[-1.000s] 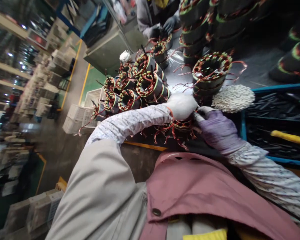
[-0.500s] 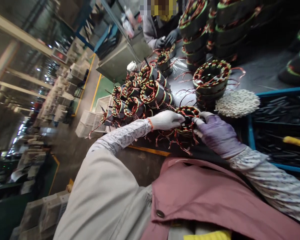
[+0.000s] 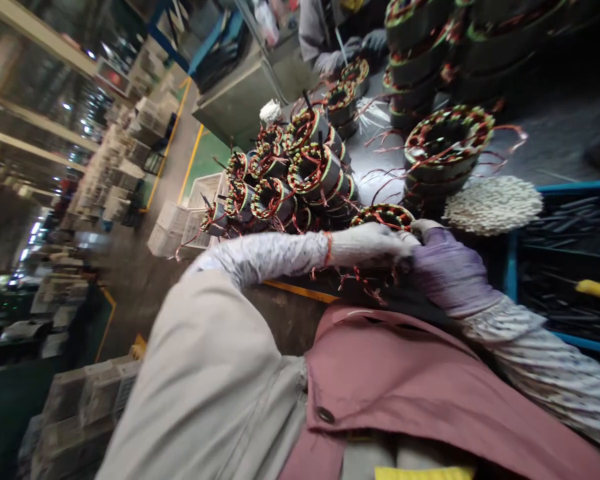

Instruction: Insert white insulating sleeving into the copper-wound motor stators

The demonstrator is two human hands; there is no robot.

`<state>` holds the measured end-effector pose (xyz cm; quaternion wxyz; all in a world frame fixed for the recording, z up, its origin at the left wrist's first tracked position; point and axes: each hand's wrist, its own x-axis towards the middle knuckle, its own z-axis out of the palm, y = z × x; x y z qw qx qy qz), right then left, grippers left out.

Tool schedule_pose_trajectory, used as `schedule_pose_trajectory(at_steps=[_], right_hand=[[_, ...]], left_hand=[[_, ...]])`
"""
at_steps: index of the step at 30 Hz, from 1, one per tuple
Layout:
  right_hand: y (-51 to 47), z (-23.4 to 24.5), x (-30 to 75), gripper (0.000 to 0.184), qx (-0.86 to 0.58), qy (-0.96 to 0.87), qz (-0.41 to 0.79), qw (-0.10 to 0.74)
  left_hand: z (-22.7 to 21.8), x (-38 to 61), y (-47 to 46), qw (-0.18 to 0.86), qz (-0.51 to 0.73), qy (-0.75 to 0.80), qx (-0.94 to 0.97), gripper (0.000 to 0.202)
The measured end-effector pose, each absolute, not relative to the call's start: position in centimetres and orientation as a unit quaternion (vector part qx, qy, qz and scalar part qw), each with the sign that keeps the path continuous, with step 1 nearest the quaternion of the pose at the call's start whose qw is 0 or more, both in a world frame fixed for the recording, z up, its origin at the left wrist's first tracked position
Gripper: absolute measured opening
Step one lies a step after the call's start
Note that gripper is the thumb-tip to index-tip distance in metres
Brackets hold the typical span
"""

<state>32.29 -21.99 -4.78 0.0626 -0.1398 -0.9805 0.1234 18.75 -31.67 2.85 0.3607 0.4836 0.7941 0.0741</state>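
Note:
A motor stator (image 3: 383, 215) with copper windings and light green edging lies right before me, its near side hidden behind my hands. My left hand (image 3: 373, 241), in a white knit glove, reaches across this near side. Its fingers are bunched and blurred against the fingers of my right hand; what they pinch is hidden. My right hand (image 3: 447, 263), in a purple and white glove, is curled at the stator's right edge, thumb and fingers closed on it. Red lead wires (image 3: 363, 283) hang below the hands. A wider stator (image 3: 447, 143) stands on a stack just behind.
Several stators (image 3: 273, 200) are piled on the left. Tall stator stacks (image 3: 420, 60) stand at the back. A bundle of white short pieces (image 3: 495, 205) lies beside a blue bin (image 3: 513, 267) of dark strips with a yellow handle (image 3: 597, 291). Across the table are a co-worker's gloved hands (image 3: 337, 60).
My left hand has moved right, from inside the stator's opening to its near right edge, meeting my right hand. The right hand keeps its place on the stator. The view has shifted slightly.

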Motion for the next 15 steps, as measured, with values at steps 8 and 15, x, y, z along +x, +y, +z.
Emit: schedule_pose_trajectory(at_steps=[8,15], right_hand=[[-19.8,-6.9,30.1,0.044,-0.113,-0.850,0.402,0.323],[-21.5,-1.7,22.6,0.038,-0.078,-0.875,0.465,0.108]], left_hand=[[0.3,18.2,-36.0,0.231,0.040,0.763,0.602,0.020],[-4.7,18.5,-33.6,0.232,0.071,0.739,0.628,0.035]])
